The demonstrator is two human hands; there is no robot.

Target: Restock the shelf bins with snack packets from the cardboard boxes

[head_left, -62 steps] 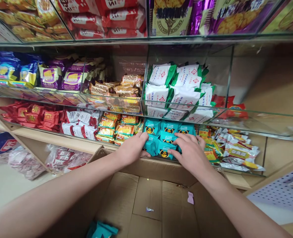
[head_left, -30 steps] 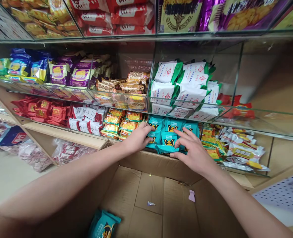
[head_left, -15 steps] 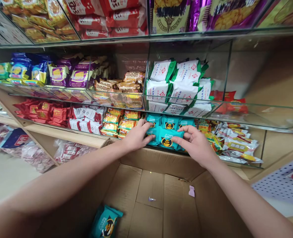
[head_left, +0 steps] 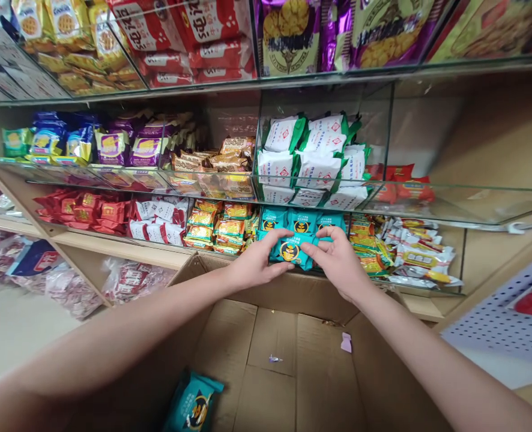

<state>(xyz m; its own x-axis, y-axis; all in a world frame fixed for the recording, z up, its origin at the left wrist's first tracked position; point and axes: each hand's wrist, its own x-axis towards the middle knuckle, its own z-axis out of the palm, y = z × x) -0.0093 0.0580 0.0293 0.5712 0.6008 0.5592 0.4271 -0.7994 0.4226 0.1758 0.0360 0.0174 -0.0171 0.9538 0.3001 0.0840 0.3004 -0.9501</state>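
Note:
Both hands are at a teal snack packet (head_left: 292,249) at the front of a low shelf section. My left hand (head_left: 259,262) pinches its left side, thumb below and fingers above. On its right side, my right hand (head_left: 338,258) grips the edge between thumb and fingers. Behind it, more teal packets (head_left: 302,222) stand in the same section. Below my arms is a large cardboard box (head_left: 270,336). Another teal packet (head_left: 194,402) lies in its near left corner.
Glass dividers and a glass shelf edge (head_left: 194,187) run above my hands. White-and-green packets (head_left: 315,162) fill the section above. Orange-yellow packets (head_left: 216,225) lie to the left, silver-white ones (head_left: 423,252) to the right. A pink scrap (head_left: 346,342) lies in the box.
My left hand has shifted right onto the front teal packet, which is now held from both sides and lies a little further left. The view has shifted slightly.

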